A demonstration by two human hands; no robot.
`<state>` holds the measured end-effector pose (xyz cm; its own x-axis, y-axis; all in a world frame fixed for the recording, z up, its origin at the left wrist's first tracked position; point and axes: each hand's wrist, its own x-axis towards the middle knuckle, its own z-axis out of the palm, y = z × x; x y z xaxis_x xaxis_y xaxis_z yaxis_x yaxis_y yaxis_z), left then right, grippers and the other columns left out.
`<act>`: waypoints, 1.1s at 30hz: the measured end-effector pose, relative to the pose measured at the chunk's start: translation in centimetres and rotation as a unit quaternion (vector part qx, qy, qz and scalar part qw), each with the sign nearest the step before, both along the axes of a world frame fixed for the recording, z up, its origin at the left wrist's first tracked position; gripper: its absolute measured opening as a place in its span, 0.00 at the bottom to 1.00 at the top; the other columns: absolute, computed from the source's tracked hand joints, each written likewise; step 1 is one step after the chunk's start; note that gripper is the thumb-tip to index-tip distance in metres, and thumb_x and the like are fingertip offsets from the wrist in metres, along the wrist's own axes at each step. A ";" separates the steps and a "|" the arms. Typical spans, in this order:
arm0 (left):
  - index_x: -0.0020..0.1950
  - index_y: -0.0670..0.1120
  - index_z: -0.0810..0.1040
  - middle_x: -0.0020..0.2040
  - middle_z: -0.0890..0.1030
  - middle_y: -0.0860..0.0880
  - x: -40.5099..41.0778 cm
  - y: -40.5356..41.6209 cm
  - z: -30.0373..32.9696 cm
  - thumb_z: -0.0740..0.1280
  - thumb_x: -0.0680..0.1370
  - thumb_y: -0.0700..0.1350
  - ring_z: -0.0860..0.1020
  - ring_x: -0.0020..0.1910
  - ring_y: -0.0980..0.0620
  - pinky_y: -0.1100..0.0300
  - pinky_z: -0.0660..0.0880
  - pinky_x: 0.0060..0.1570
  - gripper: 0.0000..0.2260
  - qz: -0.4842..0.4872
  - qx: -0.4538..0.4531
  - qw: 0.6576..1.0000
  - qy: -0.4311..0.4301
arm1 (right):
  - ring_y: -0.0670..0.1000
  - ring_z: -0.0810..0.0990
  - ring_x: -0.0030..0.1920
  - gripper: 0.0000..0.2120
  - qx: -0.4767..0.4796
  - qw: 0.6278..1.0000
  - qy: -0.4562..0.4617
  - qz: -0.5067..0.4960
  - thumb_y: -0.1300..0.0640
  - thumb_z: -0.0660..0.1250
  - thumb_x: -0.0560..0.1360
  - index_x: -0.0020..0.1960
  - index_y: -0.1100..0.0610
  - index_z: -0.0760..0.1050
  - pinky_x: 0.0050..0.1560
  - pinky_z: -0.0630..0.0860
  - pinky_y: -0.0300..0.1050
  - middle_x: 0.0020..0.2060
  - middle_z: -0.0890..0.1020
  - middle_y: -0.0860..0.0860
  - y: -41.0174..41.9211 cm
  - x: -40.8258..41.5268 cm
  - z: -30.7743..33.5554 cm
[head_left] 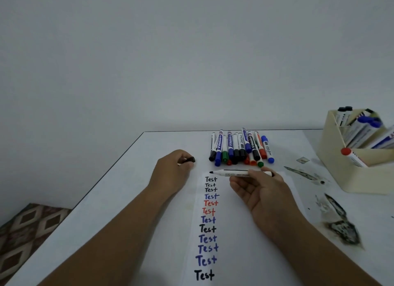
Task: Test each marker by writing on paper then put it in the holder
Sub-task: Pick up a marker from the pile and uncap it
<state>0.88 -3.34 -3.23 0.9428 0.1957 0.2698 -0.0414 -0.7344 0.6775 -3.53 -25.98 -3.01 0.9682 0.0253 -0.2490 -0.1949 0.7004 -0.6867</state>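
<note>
My right hand [259, 189] holds an uncapped black marker [232, 173] between thumb and fingers. The marker lies level, its tip pointing left just above the top of the paper [238, 232]. The sheet carries a column of "Test" words in black, blue and red. My left hand [170, 170] pinches the black cap [189, 160] to the left of the paper. Several capped markers [241, 149] lie in a pile beyond the paper. At the far right stands the cream holder [354, 179], with several markers standing in it.
The white table [128, 200] has dark ink smears [339, 221] on its right side, between the paper and the holder. A patterned surface [27, 226] lies below the table's left edge. A plain wall rises behind.
</note>
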 end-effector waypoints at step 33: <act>0.57 0.59 0.79 0.47 0.84 0.59 -3.1 -1.2 -0.6 0.67 0.81 0.43 0.80 0.43 0.61 0.68 0.74 0.46 0.10 -0.129 -0.077 0.989 -0.016 | 0.64 0.87 0.44 0.16 -0.044 0.999 -0.017 -0.003 0.68 0.61 0.81 0.67 0.58 0.69 0.43 0.85 0.56 0.43 0.86 0.65 0.4 -0.1 0.2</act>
<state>-2.23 -4.58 -3.88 0.9584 -0.0092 0.2852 -0.2364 -0.5850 0.7758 -3.65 -25.59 -2.82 0.9764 -0.0015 -0.2160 -0.1653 0.6386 -0.7516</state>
